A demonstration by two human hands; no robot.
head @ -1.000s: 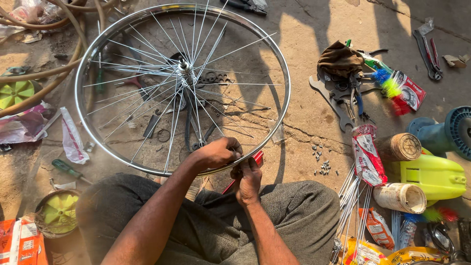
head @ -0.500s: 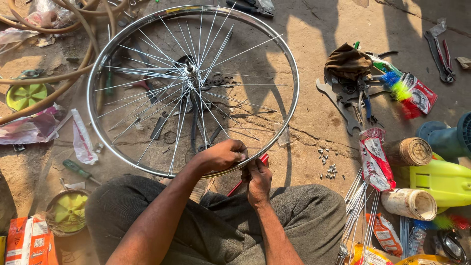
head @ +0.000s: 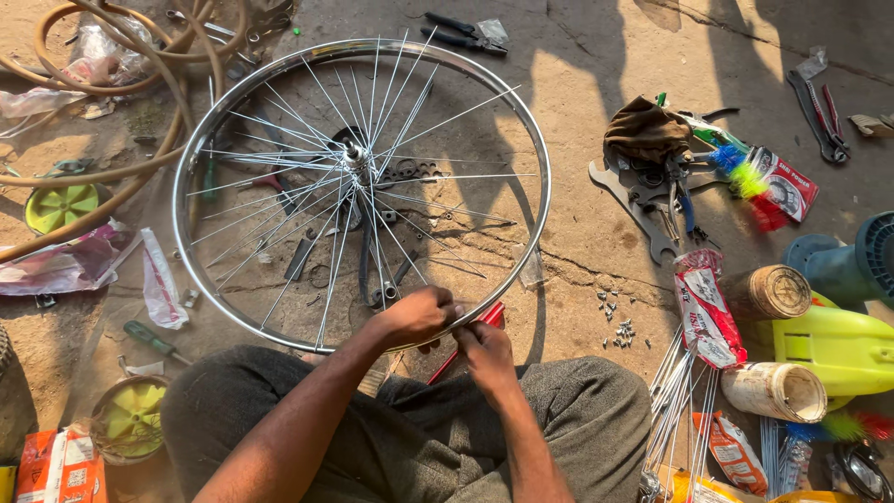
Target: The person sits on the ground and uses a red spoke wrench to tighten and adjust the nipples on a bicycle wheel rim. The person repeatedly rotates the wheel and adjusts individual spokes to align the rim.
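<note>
A bicycle wheel (head: 534, 149) with a shiny metal rim and several thin spokes lies flat on the dirt ground in front of my lap. My left hand (head: 417, 317) is closed over the near edge of the rim. Touching it on the right, my right hand (head: 484, 350) is closed around a red-handled tool (head: 490, 315) that lies slanted against the outside of the rim. The tool's tip is hidden by my fingers. Several small metal bits (head: 616, 328) lie scattered on the ground just right of the wheel.
Loose spokes (head: 684, 391) and printed packets (head: 708, 307) lie at right, beside cardboard rolls (head: 773, 391), a yellow-green plastic part (head: 838, 349), wrenches and a brown cloth (head: 643, 130). Pliers (head: 466, 33) lie beyond the wheel. Hoses (head: 102, 172), a green-handled screwdriver (head: 154, 340) and plastic wrappers (head: 56, 270) are at left.
Both hands stay together at the near edge of the rim, with the fingers shifting slightly. My view has drifted, so the wheel now sits further right in it.
</note>
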